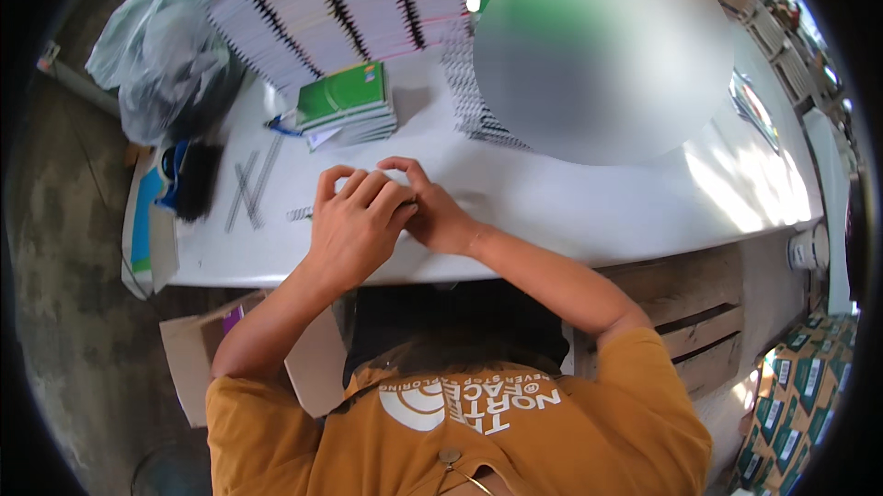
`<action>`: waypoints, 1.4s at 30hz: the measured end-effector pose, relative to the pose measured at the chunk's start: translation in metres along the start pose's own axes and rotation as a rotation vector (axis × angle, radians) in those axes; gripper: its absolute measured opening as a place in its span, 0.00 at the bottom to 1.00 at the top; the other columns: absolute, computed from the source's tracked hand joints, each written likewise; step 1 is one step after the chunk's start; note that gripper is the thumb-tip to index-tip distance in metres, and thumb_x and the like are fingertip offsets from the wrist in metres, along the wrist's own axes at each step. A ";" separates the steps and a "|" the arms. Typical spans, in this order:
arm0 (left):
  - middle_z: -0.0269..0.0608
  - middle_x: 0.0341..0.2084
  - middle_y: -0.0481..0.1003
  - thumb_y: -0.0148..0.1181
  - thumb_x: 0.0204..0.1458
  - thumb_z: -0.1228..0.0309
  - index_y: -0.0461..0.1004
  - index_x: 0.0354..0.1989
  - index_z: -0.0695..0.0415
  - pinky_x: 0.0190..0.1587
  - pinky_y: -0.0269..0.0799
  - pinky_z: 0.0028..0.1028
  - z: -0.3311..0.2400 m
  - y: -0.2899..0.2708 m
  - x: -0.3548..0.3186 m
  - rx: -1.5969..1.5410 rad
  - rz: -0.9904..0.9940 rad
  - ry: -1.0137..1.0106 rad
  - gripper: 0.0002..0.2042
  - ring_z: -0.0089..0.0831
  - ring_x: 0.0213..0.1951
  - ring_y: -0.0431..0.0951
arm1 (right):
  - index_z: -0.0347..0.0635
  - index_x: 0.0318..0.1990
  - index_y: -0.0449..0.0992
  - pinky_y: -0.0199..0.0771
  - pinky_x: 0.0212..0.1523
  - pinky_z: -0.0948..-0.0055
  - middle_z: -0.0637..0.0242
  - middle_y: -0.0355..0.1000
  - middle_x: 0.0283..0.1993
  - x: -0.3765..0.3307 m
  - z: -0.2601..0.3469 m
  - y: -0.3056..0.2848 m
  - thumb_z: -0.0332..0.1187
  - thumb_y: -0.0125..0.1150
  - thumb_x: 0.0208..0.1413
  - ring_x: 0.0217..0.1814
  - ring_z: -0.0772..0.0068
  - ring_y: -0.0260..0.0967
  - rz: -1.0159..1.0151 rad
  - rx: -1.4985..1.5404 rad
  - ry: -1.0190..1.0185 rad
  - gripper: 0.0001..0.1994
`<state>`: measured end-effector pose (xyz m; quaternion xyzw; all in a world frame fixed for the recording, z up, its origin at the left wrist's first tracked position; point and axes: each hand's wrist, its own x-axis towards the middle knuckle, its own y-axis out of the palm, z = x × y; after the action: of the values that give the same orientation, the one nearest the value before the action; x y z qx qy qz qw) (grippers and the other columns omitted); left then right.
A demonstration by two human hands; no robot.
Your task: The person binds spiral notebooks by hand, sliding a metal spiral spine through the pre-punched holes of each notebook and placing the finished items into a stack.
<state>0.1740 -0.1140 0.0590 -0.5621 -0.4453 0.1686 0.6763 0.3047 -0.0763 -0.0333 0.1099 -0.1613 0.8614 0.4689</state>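
Observation:
My left hand (354,224) and my right hand (441,213) meet above the white table near its front edge. The fingers of both are bent and drawn together. A short end of wire spiral binding (299,214) shows left of my left hand; my fingers hide whether it runs on into them. A small dark bit shows between the hands, too covered to name. Beyond them sits a stack of small green-covered notebooks (342,96). Loose wire spirals (246,188) lie crossed on the table to the left.
Tall stacks of spiral-bound books (340,8) stand at the back, beside a plastic bag (170,54). A dark-bristled brush (196,178) lies at the left edge. More wire spirals (474,96) lie near a large blurred patch hiding the back right. A cardboard box (317,363) stands below.

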 end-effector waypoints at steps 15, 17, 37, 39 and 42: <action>0.41 0.37 0.73 0.66 0.42 0.69 0.76 0.36 0.57 0.42 0.69 0.32 -0.006 0.026 0.177 -0.363 -0.521 0.222 0.12 0.39 0.41 0.73 | 0.38 0.44 0.72 0.48 0.64 0.70 0.55 0.68 0.53 -0.010 0.098 -0.229 0.38 0.55 0.51 0.65 0.60 0.54 -0.523 -0.543 -0.276 0.15; 0.41 0.36 0.73 0.65 0.46 0.66 0.76 0.34 0.60 0.41 0.69 0.29 0.001 0.039 0.180 -0.436 -0.698 0.051 0.11 0.34 0.39 0.72 | 0.33 0.53 0.64 0.44 0.66 0.69 0.48 0.60 0.60 -0.006 0.085 -0.212 0.44 0.50 0.57 0.69 0.54 0.47 -0.696 -0.413 -0.324 0.24; 0.46 0.40 0.75 0.54 0.51 0.73 0.71 0.48 0.56 0.40 0.70 0.34 0.090 0.039 0.004 0.094 -0.188 -0.269 0.14 0.41 0.40 0.75 | 0.35 0.63 0.49 0.49 0.64 0.58 0.53 0.56 0.63 -0.028 0.029 -0.055 0.34 0.59 0.50 0.67 0.50 0.48 -0.312 -0.486 -0.258 0.35; 0.46 0.29 0.76 0.52 0.53 0.76 0.73 0.45 0.55 0.26 0.68 0.32 0.052 0.021 -0.005 -0.092 -0.275 -0.435 0.12 0.37 0.25 0.75 | 0.38 0.65 0.46 0.43 0.65 0.52 0.55 0.49 0.66 -0.012 0.028 -0.028 0.35 0.63 0.44 0.70 0.48 0.39 -0.208 -0.684 -0.348 0.41; 0.39 0.24 0.76 0.49 0.57 0.71 0.73 0.40 0.63 0.29 0.64 0.20 -0.001 0.001 -0.015 -1.036 -0.298 -0.722 0.10 0.21 0.27 0.69 | 0.41 0.64 0.51 0.41 0.66 0.48 0.57 0.45 0.69 -0.002 0.023 0.004 0.29 0.63 0.39 0.71 0.48 0.38 -0.223 -0.805 -0.493 0.41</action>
<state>0.1668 -0.1250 0.0519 -0.6559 -0.7414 0.0147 0.1413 0.3030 -0.0887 -0.0139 0.1371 -0.5754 0.6232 0.5116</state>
